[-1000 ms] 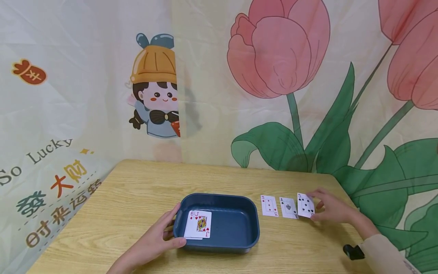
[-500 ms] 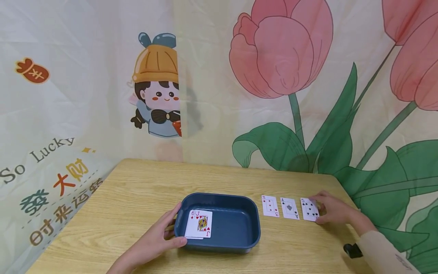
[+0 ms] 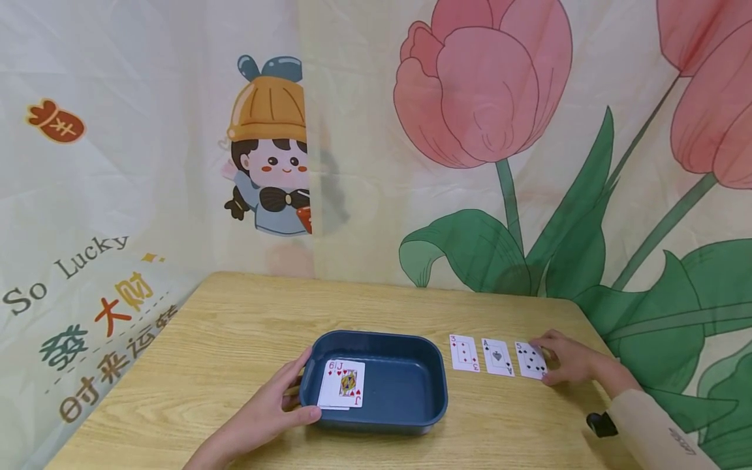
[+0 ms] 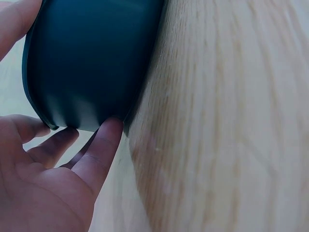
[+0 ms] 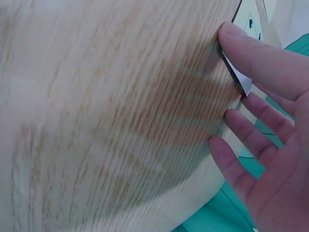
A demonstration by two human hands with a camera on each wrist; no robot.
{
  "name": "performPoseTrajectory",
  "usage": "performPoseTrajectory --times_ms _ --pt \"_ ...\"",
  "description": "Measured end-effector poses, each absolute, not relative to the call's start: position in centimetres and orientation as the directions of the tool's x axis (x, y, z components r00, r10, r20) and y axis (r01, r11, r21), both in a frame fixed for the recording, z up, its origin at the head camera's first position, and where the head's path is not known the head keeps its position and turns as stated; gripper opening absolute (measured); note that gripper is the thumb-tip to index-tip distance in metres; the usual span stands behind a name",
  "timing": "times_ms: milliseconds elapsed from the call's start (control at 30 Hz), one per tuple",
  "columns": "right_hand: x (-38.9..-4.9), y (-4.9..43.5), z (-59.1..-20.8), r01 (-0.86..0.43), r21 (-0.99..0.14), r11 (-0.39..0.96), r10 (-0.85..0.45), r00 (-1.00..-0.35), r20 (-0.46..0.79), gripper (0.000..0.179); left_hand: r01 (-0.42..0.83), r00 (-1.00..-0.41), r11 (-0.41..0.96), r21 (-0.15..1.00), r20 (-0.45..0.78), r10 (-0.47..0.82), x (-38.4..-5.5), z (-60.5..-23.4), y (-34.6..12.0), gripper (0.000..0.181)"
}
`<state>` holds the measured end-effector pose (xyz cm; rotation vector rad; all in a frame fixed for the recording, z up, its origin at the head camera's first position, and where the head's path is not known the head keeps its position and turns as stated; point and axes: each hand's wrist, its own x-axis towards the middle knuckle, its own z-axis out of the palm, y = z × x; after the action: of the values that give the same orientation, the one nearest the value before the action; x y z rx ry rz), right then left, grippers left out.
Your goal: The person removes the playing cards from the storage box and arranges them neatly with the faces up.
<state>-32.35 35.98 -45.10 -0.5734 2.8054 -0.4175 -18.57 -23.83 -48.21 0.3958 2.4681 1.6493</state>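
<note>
In the head view my left hand (image 3: 276, 398) grips the left end of a dark blue rectangular tray (image 3: 405, 385), thumb at the front rim and fingers along the side. The left wrist view shows several fingertips (image 4: 110, 128) against the tray's outer wall (image 4: 96, 58). Inside the tray, a jack of hearts (image 3: 351, 385) overlaps a red six (image 3: 326, 391). My right hand (image 3: 570, 359) pinches a black five card (image 3: 529, 360) by its edges, thumb at the near corner. In the right wrist view this card (image 5: 241, 79) lies close over the table, with the thumb on its edge.
A three of diamonds (image 3: 464, 352) and an ace of spades (image 3: 497, 357) lie in a row between the tray and the black five. The wooden table (image 3: 252, 313) ends at a printed backdrop cloth (image 3: 358, 261). A black object (image 3: 602, 424) sits by the right sleeve.
The right hand has brought the black five slightly right and down, from tilted beside the ace to flat in line with the row. The left hand and tray have stayed put.
</note>
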Motion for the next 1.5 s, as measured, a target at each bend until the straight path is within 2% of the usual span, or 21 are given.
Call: performPoseTrajectory --times_ms 567,1500 --pt "-32.58 36.26 -45.06 -0.343 -0.361 0.867 -0.429 -0.882 -0.194 0.079 0.104 -0.957 0.361 0.927 -0.006 0.29 -18.67 -48.46 -24.03 0.103" --pt "-32.55 36.73 -45.44 -0.345 -0.394 0.852 -0.441 -0.878 -0.186 0.088 0.126 -0.954 0.347 0.929 0.017 0.301 -18.72 -48.21 -23.95 0.101"
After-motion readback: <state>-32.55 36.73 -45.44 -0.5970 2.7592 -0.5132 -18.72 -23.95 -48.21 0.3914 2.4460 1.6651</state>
